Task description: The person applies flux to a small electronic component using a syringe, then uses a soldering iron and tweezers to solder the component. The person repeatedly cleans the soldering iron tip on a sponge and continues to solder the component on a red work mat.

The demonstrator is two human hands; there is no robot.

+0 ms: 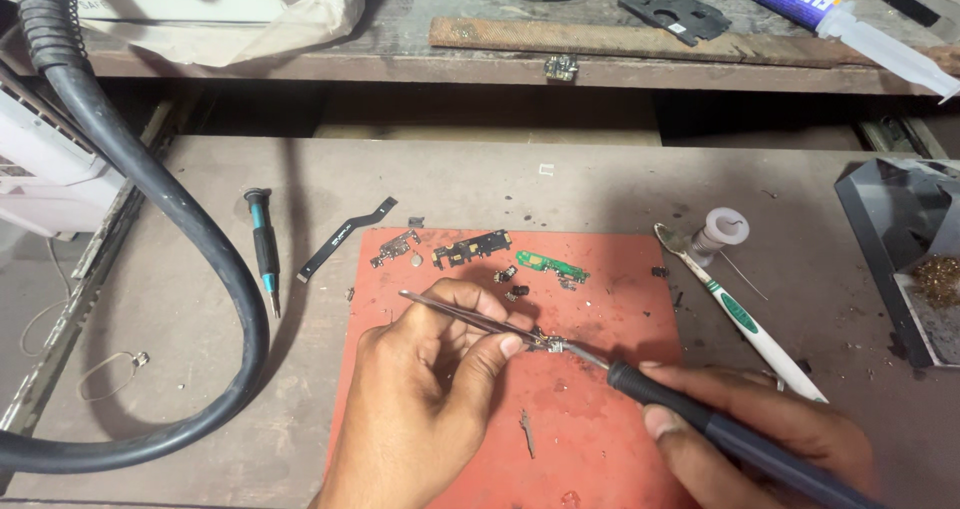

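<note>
One small part (549, 344) in tweezers (468, 317), beyond left fingers (510, 347).

Warm, fairly dim light falls from above my head; soft shadows sit under the shelf (500, 109) at the upper frame. Centre is sharp, edges bend slightly.

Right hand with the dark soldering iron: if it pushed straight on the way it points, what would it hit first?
Probably the small metal part on the red rubber mat, pinched by the left hand's metal tweezers. The right hand's iron tip seems nearly there; depth is unclear.
</note>
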